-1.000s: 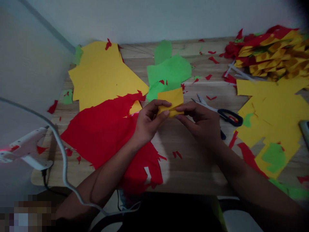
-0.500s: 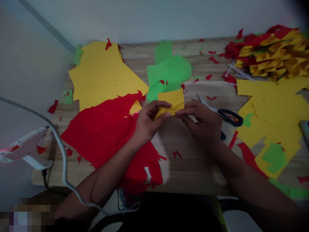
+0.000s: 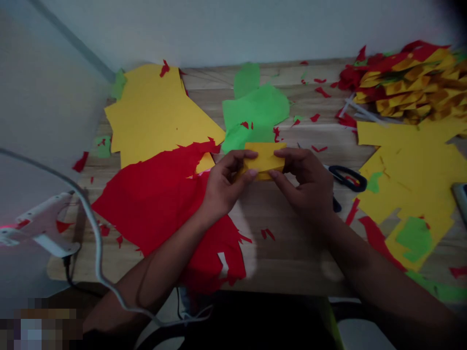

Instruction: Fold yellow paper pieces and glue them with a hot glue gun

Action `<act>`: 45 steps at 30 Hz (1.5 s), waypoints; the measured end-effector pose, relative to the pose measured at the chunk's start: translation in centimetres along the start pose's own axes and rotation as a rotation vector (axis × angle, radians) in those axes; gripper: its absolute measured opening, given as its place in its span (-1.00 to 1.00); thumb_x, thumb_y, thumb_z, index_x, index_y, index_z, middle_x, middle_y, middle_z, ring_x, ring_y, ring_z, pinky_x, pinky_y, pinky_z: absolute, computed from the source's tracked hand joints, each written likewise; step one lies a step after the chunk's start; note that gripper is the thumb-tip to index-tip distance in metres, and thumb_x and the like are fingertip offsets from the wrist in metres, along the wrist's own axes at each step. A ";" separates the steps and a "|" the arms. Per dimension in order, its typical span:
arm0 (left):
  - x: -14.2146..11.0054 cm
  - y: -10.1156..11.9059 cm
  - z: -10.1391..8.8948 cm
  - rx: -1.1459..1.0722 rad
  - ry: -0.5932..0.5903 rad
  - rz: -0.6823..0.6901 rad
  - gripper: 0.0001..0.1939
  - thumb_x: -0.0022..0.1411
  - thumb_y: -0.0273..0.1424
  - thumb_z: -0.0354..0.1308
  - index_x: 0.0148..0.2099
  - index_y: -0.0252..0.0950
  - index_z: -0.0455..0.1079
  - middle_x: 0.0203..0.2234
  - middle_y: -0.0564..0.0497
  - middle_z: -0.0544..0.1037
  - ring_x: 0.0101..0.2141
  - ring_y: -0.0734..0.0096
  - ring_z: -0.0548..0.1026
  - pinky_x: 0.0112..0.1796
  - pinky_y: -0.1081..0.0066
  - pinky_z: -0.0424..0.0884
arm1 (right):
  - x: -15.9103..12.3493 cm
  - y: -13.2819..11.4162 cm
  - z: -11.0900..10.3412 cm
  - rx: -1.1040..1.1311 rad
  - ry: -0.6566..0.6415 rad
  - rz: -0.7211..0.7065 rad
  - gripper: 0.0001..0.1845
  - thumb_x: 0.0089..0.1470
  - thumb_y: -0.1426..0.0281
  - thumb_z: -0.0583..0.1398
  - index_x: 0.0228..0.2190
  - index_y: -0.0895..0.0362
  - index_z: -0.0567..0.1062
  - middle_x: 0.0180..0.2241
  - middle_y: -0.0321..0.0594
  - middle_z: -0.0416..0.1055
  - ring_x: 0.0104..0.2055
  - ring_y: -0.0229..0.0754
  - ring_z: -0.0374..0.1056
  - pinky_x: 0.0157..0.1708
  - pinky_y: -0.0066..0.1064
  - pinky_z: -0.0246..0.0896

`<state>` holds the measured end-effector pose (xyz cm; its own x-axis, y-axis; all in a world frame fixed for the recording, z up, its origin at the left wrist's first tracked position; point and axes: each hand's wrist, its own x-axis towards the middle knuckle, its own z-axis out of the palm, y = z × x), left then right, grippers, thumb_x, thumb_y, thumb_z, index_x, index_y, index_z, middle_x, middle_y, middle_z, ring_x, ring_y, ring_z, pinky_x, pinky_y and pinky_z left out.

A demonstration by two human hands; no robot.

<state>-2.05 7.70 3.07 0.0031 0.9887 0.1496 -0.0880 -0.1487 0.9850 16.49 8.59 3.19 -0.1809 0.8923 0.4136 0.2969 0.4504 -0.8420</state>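
Between my two hands is a small folded piece of yellow paper point(image 3: 265, 158), held above the table. My left hand point(image 3: 230, 181) pinches its left side between thumb and forefinger. On its right side, my right hand point(image 3: 305, 181) pinches it the same way. A pair of scissors point(image 3: 348, 178) with dark handles lies partly hidden behind my right hand. Ragged red sheet point(image 3: 156, 199) spreads under my left forearm. Green pieces point(image 3: 259, 112) lie just beyond the yellow paper.
Large yellow sheets point(image 3: 156, 114) lie at the back left, and more yellow sheets point(image 3: 419, 170) at the right. A heap of yellow and red pieces point(image 3: 412, 87) fills the back right. A white glue gun point(image 3: 47, 221) stands at the left edge, near a pale cable point(image 3: 97, 238).
My right hand has shifted its grip, and its thumb and forefinger now pinch the paper's right side. The yellow paper's upper part has folded lower and moved slightly right. My left hand stays put.
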 end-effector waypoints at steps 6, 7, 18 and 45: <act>0.2 0.2 -0.3 0.041 0.032 -0.048 -0.72 0.15 -0.17 0.40 -0.12 -0.16 0.56 -0.44 0.05 0.46 -0.41 0.42 0.44 -0.40 0.44 0.35 | -0.1 -0.1 -0.1 0.053 -0.055 0.024 -0.62 0.16 0.36 0.29 0.02 -0.01 0.45 -0.10 -0.17 0.49 -0.18 -0.13 0.47 -0.19 -0.26 0.47; 0.1 0.2 -0.3 0.053 0.012 -0.052 -0.72 0.16 -0.15 0.39 -0.14 -0.17 0.57 -0.47 0.06 0.44 -0.44 0.43 0.41 -0.44 0.45 0.32 | -0.1 -0.1 -0.2 0.051 -0.056 0.015 -0.65 0.15 0.36 0.30 -0.01 -0.01 0.47 -0.09 -0.17 0.50 -0.14 -0.10 0.47 -0.16 -0.23 0.47; 0.1 0.1 -0.2 -0.021 0.031 -0.067 -0.68 0.22 -0.17 0.34 -0.02 -0.15 0.51 -0.36 0.04 0.55 -0.37 0.44 0.49 -0.38 0.46 0.39 | 0.3 -0.3 -0.5 0.025 -0.109 0.016 -0.76 0.15 0.37 0.30 -0.11 0.00 0.55 -0.16 -0.22 0.57 -0.17 -0.13 0.51 -0.15 -0.27 0.47; 0.1 0.0 -0.4 -0.183 -0.191 -0.274 -0.57 0.16 -0.23 0.38 0.07 -0.21 0.54 -0.39 0.03 0.58 -0.35 0.37 0.53 -0.30 0.43 0.42 | 1.2 -0.4 -0.6 0.528 -0.156 0.374 -0.50 0.10 0.16 0.35 0.04 -0.10 0.36 -0.40 -0.33 0.51 -0.35 -0.12 0.48 -0.36 -0.29 0.40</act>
<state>-2.44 7.85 3.08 0.2358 0.9679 -0.0870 -0.2348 0.1436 0.9614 16.71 9.48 4.21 -0.3002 0.9531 0.0392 -0.1261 0.0010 -0.9920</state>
